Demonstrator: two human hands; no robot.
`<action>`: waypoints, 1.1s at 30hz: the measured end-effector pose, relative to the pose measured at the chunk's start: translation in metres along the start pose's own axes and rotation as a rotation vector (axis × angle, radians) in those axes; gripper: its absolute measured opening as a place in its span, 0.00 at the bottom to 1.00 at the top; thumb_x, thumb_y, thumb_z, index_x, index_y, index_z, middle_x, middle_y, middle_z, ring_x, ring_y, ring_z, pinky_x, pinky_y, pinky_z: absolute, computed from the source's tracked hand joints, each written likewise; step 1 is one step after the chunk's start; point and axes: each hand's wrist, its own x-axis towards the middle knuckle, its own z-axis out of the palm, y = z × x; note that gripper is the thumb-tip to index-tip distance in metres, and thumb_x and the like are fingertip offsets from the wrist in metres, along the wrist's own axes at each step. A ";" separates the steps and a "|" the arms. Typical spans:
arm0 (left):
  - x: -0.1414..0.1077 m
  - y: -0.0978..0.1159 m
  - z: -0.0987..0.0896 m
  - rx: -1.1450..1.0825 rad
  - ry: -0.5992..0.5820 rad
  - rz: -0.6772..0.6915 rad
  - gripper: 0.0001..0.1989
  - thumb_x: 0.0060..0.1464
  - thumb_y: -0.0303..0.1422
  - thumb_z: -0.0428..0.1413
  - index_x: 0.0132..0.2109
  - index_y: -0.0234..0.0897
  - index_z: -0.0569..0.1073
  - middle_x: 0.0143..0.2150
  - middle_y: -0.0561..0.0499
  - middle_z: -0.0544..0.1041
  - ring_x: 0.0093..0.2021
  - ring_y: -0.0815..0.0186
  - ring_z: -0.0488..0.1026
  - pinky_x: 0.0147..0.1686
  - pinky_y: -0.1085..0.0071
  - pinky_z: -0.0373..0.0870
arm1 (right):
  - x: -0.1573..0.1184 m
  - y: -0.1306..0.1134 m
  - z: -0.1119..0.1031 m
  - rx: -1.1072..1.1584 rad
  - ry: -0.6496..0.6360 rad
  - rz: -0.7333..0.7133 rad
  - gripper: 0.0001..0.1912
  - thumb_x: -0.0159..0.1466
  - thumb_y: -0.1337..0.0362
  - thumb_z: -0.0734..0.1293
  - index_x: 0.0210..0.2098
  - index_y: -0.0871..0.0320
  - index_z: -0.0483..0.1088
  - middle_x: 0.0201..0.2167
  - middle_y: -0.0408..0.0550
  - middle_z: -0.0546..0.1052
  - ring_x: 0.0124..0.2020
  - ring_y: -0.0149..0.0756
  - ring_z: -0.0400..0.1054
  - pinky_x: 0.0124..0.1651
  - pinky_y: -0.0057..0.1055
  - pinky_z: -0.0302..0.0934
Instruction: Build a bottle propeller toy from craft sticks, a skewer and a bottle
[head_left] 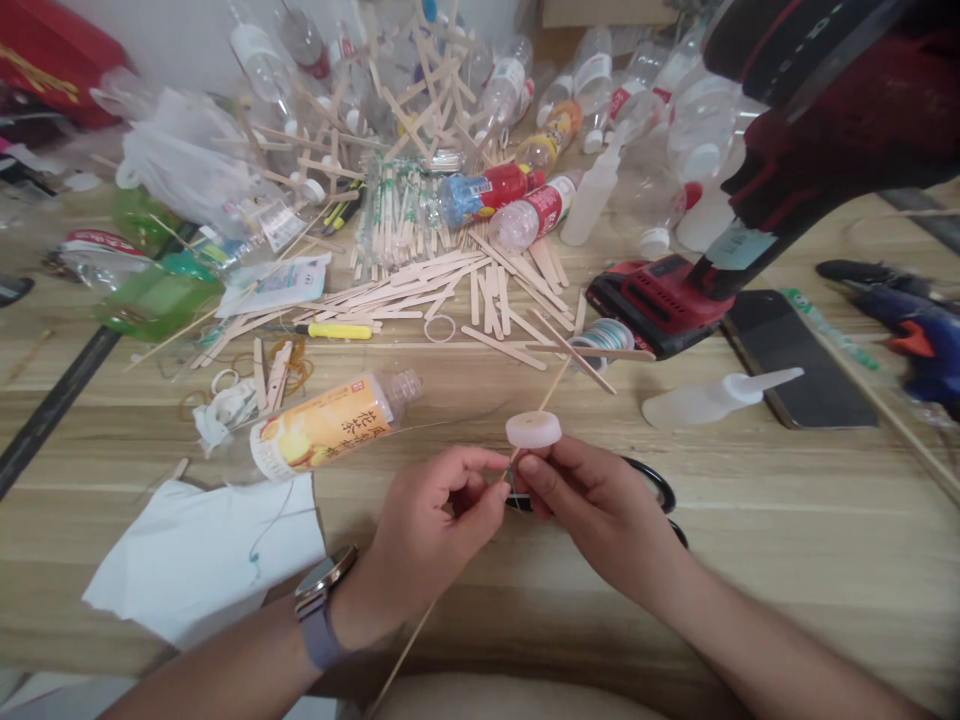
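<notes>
A thin wooden skewer [405, 655] runs slantwise through a white bottle cap [533, 430], its upper tip sticking out above. My left hand [442, 525] is closed, thumb and index finger pinching the skewer below the cap. A fine thread seems to hang at that spot, though it is too small to be sure. My right hand [592, 495] is closed just under the cap, fingers round the skewer and against the cap's underside. Behind my right hand, a tool with black loop handles [660, 482], probably scissors, is mostly hidden.
An orange-labelled bottle [322, 425] lies left, above white paper [217, 555]. Craft sticks [420, 285] and plastic bottles [547, 210] fill the back. A red power drill [667, 295], phone [802, 360], glue bottle [705, 400] and glue gun [911, 325] stand or lie right.
</notes>
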 end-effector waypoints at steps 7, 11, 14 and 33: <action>0.001 0.001 0.001 0.017 -0.001 0.010 0.09 0.56 0.31 0.54 0.43 0.37 0.75 0.21 0.58 0.71 0.21 0.73 0.65 0.21 0.78 0.60 | -0.001 0.002 0.002 0.040 0.003 0.070 0.13 0.62 0.56 0.61 0.26 0.56 0.65 0.22 0.43 0.67 0.22 0.30 0.58 0.23 0.26 0.55; 0.000 0.001 0.001 0.012 -0.008 0.013 0.09 0.56 0.32 0.54 0.44 0.38 0.75 0.22 0.57 0.72 0.21 0.73 0.66 0.21 0.79 0.60 | -0.001 0.001 0.003 0.066 0.006 0.082 0.11 0.61 0.56 0.62 0.27 0.57 0.66 0.22 0.43 0.67 0.23 0.30 0.58 0.23 0.26 0.54; -0.001 0.000 0.001 0.019 -0.015 0.021 0.09 0.57 0.32 0.54 0.44 0.38 0.75 0.22 0.57 0.73 0.22 0.73 0.66 0.22 0.79 0.61 | -0.001 0.001 0.003 0.063 0.009 0.077 0.12 0.61 0.57 0.62 0.25 0.56 0.64 0.21 0.42 0.66 0.22 0.29 0.56 0.22 0.25 0.53; -0.001 -0.001 0.002 -0.010 -0.008 0.004 0.09 0.57 0.33 0.54 0.44 0.38 0.75 0.21 0.57 0.72 0.22 0.72 0.66 0.22 0.78 0.62 | -0.002 0.004 0.003 0.020 0.013 0.047 0.13 0.63 0.55 0.61 0.26 0.56 0.64 0.23 0.43 0.67 0.23 0.31 0.59 0.23 0.26 0.57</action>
